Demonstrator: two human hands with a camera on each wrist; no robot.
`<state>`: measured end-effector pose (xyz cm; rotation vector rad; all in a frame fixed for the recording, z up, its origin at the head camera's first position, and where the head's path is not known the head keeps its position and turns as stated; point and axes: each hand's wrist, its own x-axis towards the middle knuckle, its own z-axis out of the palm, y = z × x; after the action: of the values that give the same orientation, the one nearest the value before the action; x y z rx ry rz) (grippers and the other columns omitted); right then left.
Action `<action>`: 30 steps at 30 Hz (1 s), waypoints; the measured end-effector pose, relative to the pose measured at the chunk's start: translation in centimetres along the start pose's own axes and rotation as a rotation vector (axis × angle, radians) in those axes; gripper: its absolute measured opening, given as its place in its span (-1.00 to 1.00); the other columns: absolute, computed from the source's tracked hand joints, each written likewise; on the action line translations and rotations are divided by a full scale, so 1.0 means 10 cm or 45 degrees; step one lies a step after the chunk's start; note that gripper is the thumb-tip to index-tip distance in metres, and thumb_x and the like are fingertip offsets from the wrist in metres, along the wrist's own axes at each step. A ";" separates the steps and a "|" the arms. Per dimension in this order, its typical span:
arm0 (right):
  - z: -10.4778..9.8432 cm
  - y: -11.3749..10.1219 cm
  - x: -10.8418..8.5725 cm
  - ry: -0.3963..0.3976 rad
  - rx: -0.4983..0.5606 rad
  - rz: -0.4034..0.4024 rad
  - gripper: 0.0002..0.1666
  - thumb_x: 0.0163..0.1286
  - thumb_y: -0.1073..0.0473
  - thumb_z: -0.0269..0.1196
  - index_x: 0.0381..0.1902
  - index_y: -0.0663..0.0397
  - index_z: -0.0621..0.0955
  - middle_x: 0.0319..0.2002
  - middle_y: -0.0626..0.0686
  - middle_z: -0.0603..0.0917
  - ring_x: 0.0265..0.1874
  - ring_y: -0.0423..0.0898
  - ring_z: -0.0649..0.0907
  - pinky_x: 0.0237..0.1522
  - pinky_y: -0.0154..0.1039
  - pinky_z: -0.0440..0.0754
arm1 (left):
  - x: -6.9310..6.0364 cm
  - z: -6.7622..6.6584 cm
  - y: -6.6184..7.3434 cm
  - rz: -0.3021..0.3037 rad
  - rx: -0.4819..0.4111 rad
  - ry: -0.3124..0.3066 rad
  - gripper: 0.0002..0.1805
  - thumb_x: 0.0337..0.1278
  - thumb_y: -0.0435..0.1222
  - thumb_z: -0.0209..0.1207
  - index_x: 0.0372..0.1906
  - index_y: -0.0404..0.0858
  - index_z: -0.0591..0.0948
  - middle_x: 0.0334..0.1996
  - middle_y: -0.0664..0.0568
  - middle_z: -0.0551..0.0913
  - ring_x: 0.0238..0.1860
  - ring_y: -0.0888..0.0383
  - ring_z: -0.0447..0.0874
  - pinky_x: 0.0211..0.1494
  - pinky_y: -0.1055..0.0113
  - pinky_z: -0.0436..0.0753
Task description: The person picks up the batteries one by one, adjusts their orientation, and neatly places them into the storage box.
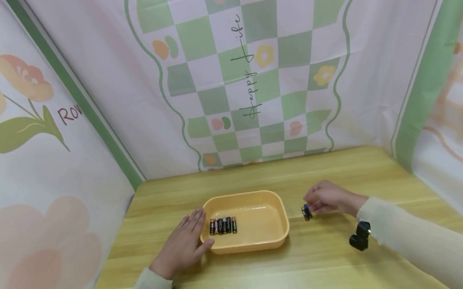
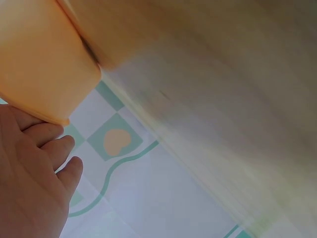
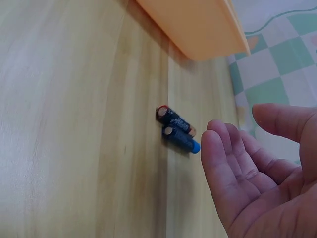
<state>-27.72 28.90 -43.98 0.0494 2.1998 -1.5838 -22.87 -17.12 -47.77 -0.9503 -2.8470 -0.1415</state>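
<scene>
A shallow orange-yellow plastic tray (image 1: 257,244) stands on the table, with several batteries (image 1: 220,226) in a row at its left end. My left hand (image 1: 185,242) rests against the tray's left rim, fingers straight; in the left wrist view its fingertips touch the tray wall (image 2: 44,64). Two batteries lie side by side on the wood right of the tray: a black one (image 3: 173,119) and one with a blue end (image 3: 181,139). My right hand (image 1: 328,197) is just beside them; the right wrist view shows its fingers loosely bent, apart from the batteries, holding nothing.
The wooden table (image 1: 263,275) meets a hanging cloth (image 1: 227,74) with a green-and-white check at its far edge. Printed cloths also hang at left (image 1: 38,174) and right (image 1: 449,126). A small black device (image 1: 360,236) is strapped to the right sleeve.
</scene>
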 end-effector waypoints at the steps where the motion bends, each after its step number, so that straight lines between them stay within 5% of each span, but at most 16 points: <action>1: 0.00 0.02 0.00 0.012 0.004 0.004 -0.55 0.39 0.27 0.17 0.09 0.55 0.44 -0.21 0.30 0.65 -0.29 0.08 0.69 -0.13 -0.03 0.70 | 0.00 0.00 0.00 -0.003 -0.006 -0.004 -0.14 0.42 0.17 -0.12 0.51 -0.37 0.05 0.51 -0.15 -0.03 0.50 -0.03 -0.07 0.49 0.04 -0.01; 30: 0.03 0.23 0.13 0.106 -0.029 0.071 -0.72 0.29 0.31 0.22 -0.14 0.48 0.57 -0.43 0.18 0.65 -0.50 -0.04 0.65 -0.36 -0.14 0.72 | 0.00 0.01 0.00 -0.007 -0.010 -0.004 -0.14 0.43 0.18 -0.15 0.52 -0.35 0.00 0.52 -0.17 -0.02 0.50 -0.03 -0.09 0.49 0.06 -0.03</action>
<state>-28.19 29.12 -46.58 0.1707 2.2590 -1.5519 -22.87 -17.13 -47.89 -0.9447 -2.8544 -0.1519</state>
